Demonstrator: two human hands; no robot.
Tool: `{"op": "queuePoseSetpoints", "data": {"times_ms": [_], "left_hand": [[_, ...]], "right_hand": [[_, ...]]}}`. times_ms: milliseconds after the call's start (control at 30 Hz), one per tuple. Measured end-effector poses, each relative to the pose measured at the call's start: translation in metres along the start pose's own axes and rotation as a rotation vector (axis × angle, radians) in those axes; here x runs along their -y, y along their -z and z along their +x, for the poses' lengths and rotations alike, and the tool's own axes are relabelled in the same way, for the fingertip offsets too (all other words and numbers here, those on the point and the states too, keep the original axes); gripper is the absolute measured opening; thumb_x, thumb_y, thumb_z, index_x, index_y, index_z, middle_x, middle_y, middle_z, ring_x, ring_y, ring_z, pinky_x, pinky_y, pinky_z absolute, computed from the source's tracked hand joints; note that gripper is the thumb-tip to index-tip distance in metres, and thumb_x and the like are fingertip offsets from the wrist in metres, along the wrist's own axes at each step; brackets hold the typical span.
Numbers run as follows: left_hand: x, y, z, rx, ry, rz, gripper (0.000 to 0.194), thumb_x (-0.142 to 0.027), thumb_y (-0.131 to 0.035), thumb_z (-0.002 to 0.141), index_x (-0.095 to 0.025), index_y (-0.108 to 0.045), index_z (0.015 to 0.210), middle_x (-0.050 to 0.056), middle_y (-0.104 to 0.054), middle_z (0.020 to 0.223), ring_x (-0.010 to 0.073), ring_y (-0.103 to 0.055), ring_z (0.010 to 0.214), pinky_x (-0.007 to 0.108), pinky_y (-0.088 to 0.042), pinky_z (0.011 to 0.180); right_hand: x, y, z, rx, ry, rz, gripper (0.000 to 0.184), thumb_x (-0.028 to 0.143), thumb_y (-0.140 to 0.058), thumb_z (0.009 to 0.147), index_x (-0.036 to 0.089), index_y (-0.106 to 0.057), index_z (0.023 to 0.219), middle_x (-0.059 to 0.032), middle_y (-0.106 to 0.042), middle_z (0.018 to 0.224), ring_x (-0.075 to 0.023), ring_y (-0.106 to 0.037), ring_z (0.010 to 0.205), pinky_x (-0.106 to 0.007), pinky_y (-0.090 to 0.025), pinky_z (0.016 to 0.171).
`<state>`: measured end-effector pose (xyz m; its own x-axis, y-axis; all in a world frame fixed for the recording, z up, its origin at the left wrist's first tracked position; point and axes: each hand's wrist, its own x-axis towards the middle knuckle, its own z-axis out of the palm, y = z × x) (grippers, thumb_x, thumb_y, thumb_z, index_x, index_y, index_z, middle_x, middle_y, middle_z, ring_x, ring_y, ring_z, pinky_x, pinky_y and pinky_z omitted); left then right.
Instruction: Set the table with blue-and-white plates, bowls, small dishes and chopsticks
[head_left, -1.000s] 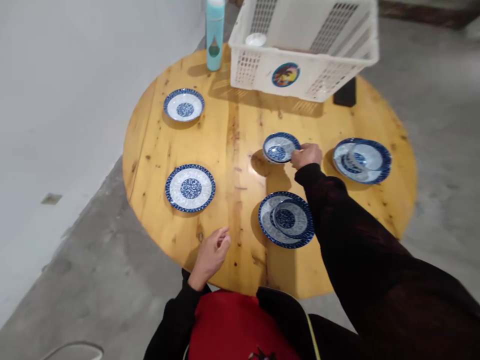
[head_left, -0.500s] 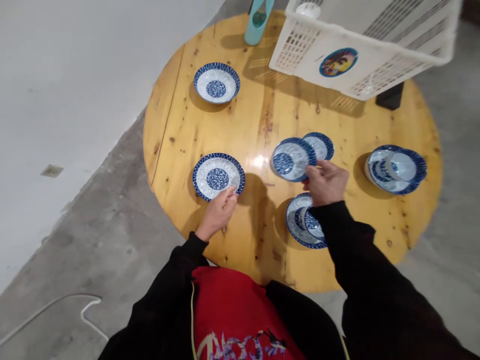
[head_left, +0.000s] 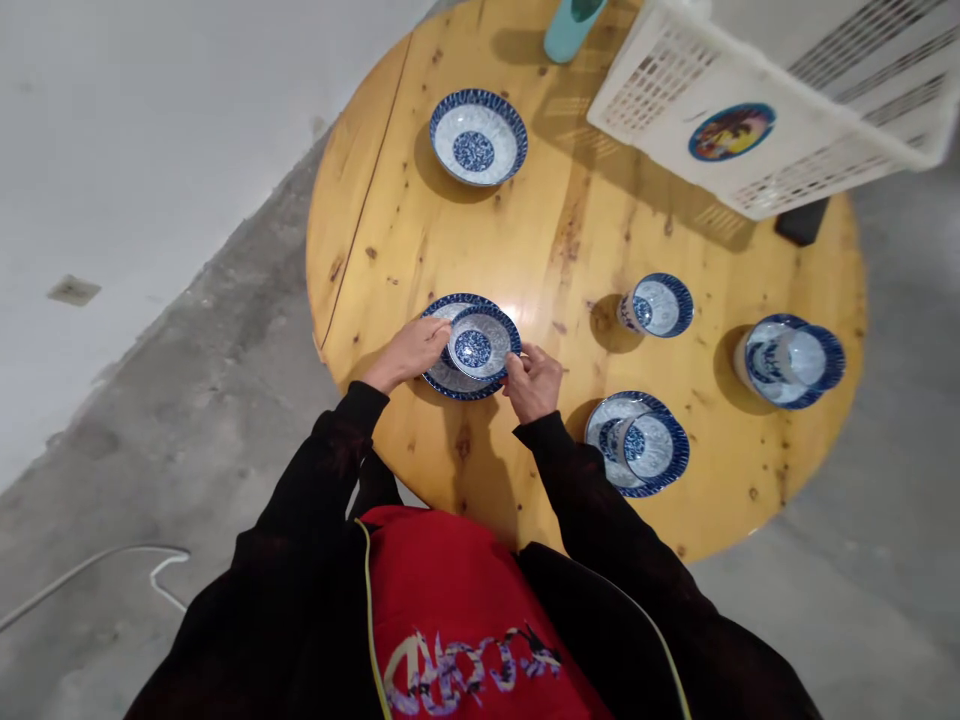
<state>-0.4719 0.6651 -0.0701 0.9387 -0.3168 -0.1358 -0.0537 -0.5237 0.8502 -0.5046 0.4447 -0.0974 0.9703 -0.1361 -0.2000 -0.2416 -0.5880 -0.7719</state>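
A small blue-and-white bowl (head_left: 474, 347) sits tilted over a wider blue-and-white dish (head_left: 444, 382) near the table's left front, partly covering it. My right hand (head_left: 534, 382) pinches the small bowl's right rim between thumb and fingers. My left hand (head_left: 416, 350) has its fingers closed together at the small bowl's left rim, above the dish's edge. Whether the small bowl rests on the dish or hovers just over it, I cannot tell. Right of my hands stands a blue-and-white cup-like bowl (head_left: 656, 305).
Nested bowls stand at the right front (head_left: 675, 480) and far right (head_left: 780, 395) of the round wooden table (head_left: 555, 450). A wide bowl (head_left: 478, 138) lies at the back left. A white plastic basket (head_left: 667, 110), a teal bottle-like item (head_left: 568, 35) and a black object (head_left: 802, 222) are behind.
My right hand has carried the small bowl leftward from beside the cup-like bowl to over the wider dish. My left hand moved from the dish's near edge to the small bowl's left rim.
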Motion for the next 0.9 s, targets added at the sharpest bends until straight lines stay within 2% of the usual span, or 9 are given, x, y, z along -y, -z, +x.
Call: {"op": "queuePoseSetpoints", "data": {"times_ms": [100,233,467,633,767,900], "left_hand": [[0.003,0.005,0.004,0.03,-0.006,0.056,0.031,-0.025,-0.034,0.096,-0.02,-0.049,0.069,0.002,-0.055,0.072,0.0163,-0.049,0.071,0.028,-0.039,0.072],[0.005,0.005,0.008,0.035,0.005,0.072,0.029,-0.022,-0.035,0.095,-0.021,-0.044,0.067,0.002,-0.052,0.07,0.0158,-0.046,0.068,0.027,-0.036,0.069],[0.003,0.006,0.008,0.065,0.065,0.076,0.033,-0.021,-0.036,0.097,-0.019,-0.055,0.07,0.005,-0.062,0.075,0.0187,-0.055,0.072,0.031,-0.04,0.074],[0.004,0.006,0.007,0.035,0.022,0.065,0.031,-0.021,-0.037,0.097,-0.019,-0.056,0.073,0.005,-0.064,0.078,0.018,-0.055,0.073,0.029,-0.039,0.073],[0.006,0.006,0.009,0.03,0.007,0.04,0.029,-0.02,-0.038,0.096,-0.018,-0.059,0.075,0.006,-0.066,0.082,0.0195,-0.057,0.077,0.03,-0.038,0.074],[0.006,0.006,0.01,0.03,0.019,0.048,0.031,-0.019,-0.039,0.094,-0.018,-0.059,0.071,0.006,-0.066,0.08,0.0187,-0.057,0.075,0.03,-0.037,0.071]], "right_hand": [[0.0,-0.008,-0.003,-0.08,-0.07,0.061,0.04,0.039,-0.05,0.083,0.014,-0.064,0.111,0.0043,-0.054,0.058,-0.0183,-0.061,0.051,-0.029,-0.055,0.05],[0.003,-0.013,-0.006,-0.069,-0.098,0.07,0.041,0.038,-0.05,0.084,0.013,-0.063,0.114,0.0027,-0.055,0.057,-0.02,-0.061,0.05,-0.029,-0.052,0.045],[0.004,-0.01,-0.008,-0.045,-0.109,0.021,0.038,0.039,-0.051,0.085,0.015,-0.06,0.113,0.0007,-0.059,0.059,-0.0214,-0.065,0.053,-0.029,-0.051,0.044],[0.006,-0.002,-0.008,-0.004,-0.101,-0.008,0.037,0.043,-0.053,0.085,0.016,-0.061,0.109,0.0006,-0.061,0.059,-0.021,-0.064,0.049,-0.029,-0.051,0.044],[0.006,-0.002,-0.008,-0.015,-0.082,-0.015,0.026,0.041,-0.053,0.085,0.019,-0.061,0.096,0.0037,-0.056,0.053,-0.0199,-0.062,0.046,-0.03,-0.053,0.045],[0.006,-0.003,-0.01,-0.029,-0.063,0.042,0.016,0.036,-0.054,0.082,0.021,-0.058,0.086,0.0058,-0.053,0.05,-0.0181,-0.06,0.042,-0.027,-0.049,0.043]]}}
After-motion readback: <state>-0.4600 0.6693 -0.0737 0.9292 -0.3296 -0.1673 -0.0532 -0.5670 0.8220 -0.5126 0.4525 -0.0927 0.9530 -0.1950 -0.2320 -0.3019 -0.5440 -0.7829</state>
